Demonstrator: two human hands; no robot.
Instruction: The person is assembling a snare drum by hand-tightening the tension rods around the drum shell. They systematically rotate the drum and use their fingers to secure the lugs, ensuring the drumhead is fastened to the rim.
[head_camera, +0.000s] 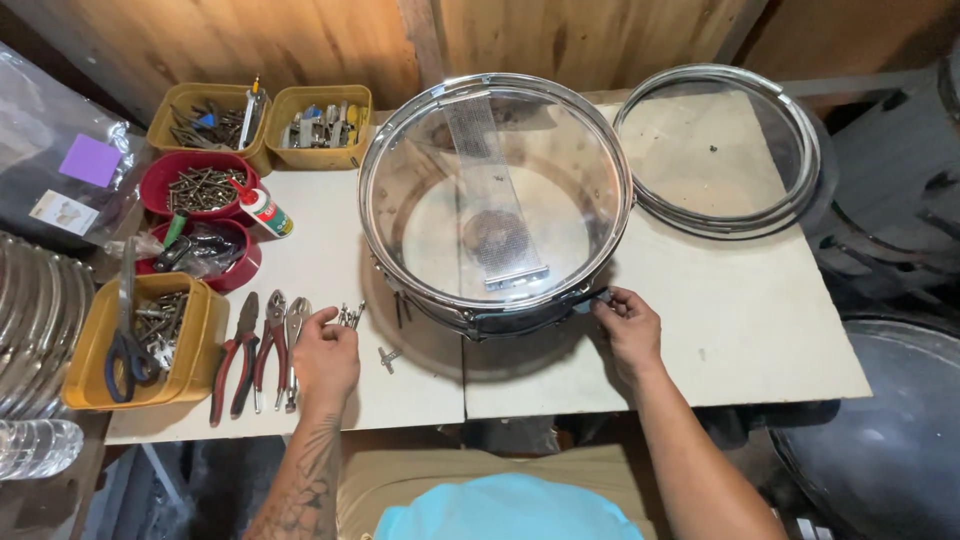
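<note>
A snare drum (495, 190) with a clear head and chrome hoop lies on the pale worktable (740, 330), its snare wires visible through the head. My right hand (628, 330) pinches a small fitting on the drum's near right side, at the hoop's edge. To the drum's left, my left hand (325, 355) rests on the table with its fingers on a cluster of small metal tension rods (350, 316). A drum key (387, 358) lies just right of that hand.
Pliers with red handles (255, 355) lie left of my left hand. Yellow and red tubs of screws, scissors and tools (130, 345) line the table's left side. A spare chrome hoop with clear head (720, 150) lies at the back right. Dark drum shells stand at the right.
</note>
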